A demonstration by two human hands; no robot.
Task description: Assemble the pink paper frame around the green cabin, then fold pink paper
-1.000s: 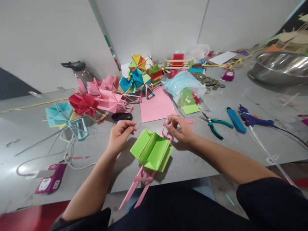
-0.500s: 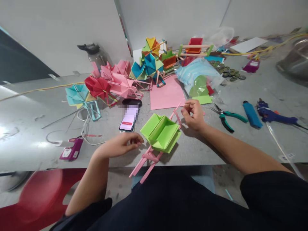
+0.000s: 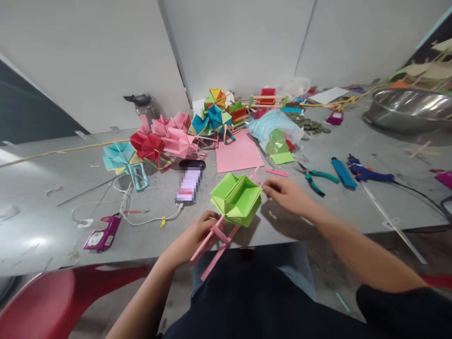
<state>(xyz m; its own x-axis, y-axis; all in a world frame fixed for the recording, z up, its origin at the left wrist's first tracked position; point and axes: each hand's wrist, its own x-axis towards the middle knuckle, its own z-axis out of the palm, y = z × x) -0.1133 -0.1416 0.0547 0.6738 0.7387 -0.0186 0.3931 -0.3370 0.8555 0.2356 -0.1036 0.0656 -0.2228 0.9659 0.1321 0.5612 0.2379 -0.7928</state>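
A green folded-paper model (image 3: 236, 198) on a pink stick frame (image 3: 215, 245) lies at the table's near edge. My left hand (image 3: 192, 240) grips the lower part of that pink frame, below the green paper. My right hand (image 3: 286, 195) hovers just right of the green model, fingers partly curled and blurred; whether it pinches anything cannot be told. A loose pink strip (image 3: 276, 172) lies on the table beyond my right hand.
A phone (image 3: 189, 185) with a white cable lies left of the model. Behind are a pink sheet (image 3: 237, 154), several coloured paper models (image 3: 165, 141), green pliers (image 3: 316, 180), a blue lighter (image 3: 341, 172), a glue gun (image 3: 369, 175), a steel bowl (image 3: 411, 109) and a red chair (image 3: 52, 301).
My left hand dropped from above the table to take hold of the pink frame. My right hand let go of the frame's upper end and moved lower, beside the green paper.
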